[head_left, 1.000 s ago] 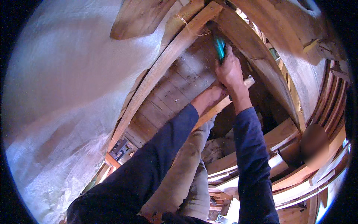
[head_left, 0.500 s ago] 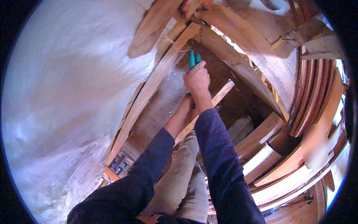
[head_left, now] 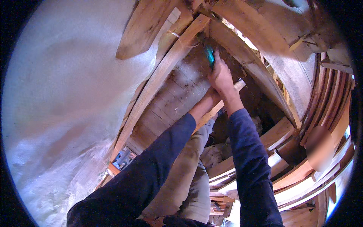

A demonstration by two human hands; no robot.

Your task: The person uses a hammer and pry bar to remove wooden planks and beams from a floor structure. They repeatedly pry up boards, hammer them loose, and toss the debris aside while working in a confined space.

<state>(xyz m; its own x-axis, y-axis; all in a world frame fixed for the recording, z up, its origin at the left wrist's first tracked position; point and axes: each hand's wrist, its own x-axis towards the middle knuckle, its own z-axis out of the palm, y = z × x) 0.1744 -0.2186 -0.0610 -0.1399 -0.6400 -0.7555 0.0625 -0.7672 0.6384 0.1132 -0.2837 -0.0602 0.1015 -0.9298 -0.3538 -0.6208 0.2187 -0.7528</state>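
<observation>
In my right hand (head_left: 222, 77) is a teal tool (head_left: 210, 56), gripped with the arm stretched out ahead of me; its far end is blurred, so its exact kind does not show. My left hand (head_left: 211, 97) lies just behind and below the right wrist, its fingers hidden there. The tool points into the far corner of a timber frame, near a long side beam (head_left: 159, 73) and an opposite plank (head_left: 245, 60). A pale wooden batten (head_left: 204, 124) passes under my forearms.
White sheeting (head_left: 75, 94) covers the left side. Stacked boards (head_left: 329, 106) stand at the right, above curved-looking lengths of timber (head_left: 291, 179). A broad wooden piece (head_left: 145, 28) sits at the upper left of the frame. My legs (head_left: 181, 170) are below.
Both hands have shifted to the right in the picture, and the view itself has moved. The teal tool has turned, now tilting up to the left, still in my right hand.
</observation>
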